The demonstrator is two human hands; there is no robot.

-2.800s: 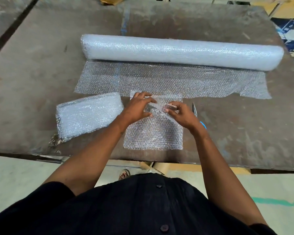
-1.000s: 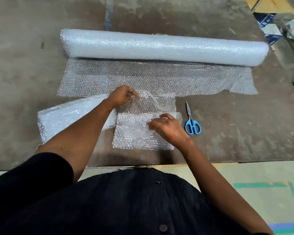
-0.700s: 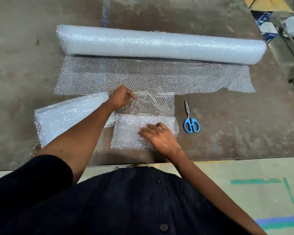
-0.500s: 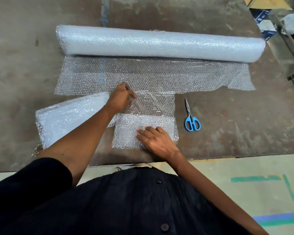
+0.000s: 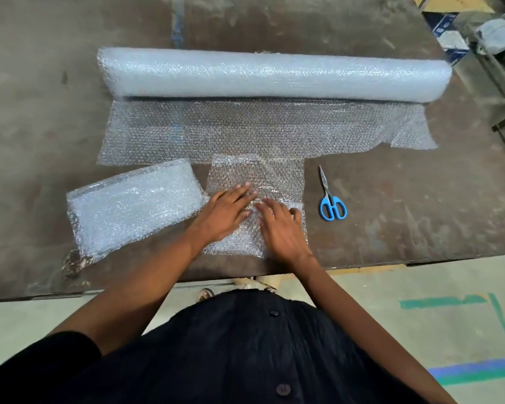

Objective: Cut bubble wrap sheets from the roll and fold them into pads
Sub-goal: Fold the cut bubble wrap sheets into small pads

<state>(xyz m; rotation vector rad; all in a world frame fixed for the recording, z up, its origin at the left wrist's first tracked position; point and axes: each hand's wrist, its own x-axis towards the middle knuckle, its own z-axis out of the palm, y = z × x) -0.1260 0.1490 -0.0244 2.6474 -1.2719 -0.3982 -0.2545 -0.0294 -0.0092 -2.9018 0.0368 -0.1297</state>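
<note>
We stand at a worn, dark brown metal-looking table [image 5: 70,83] and look down at our own two hands, both laid on a small cut sheet of clear bubble wrap [image 5: 257,176] near the table's front edge. The near part of that sheet is folded over on itself into a thicker band, and the far part lies flat in a single layer, its far edge touching the unrolled flap of the roll. Our left hand [image 5: 225,212] lies palm down on the left side of the folded band, its fingers straight and close together, the tips reaching onto the single layer. Our right hand [image 5: 280,227] lies palm down just beside it on the right side of the band, fingers straight and slightly spread; the two hands nearly touch at the fingertips. Neither hand curls round anything.

Beyond the sheet lies the long white roll of bubble wrap [image 5: 274,74], stretched across the table from left to right, with a wide flap of it unrolled toward us. To the left of the sheet, just beside it, sits a thick finished pad of folded bubble wrap [image 5: 131,205], slightly skewed to the table edge. To the right of the sheet, apart from it, a pair of blue-handled scissors [image 5: 330,199] lies closed, blades pointing away from us. Our black buttoned garment [image 5: 245,360] fills the bottom of the view, above a pale concrete floor [image 5: 435,281] marked with green and blue tape
</note>
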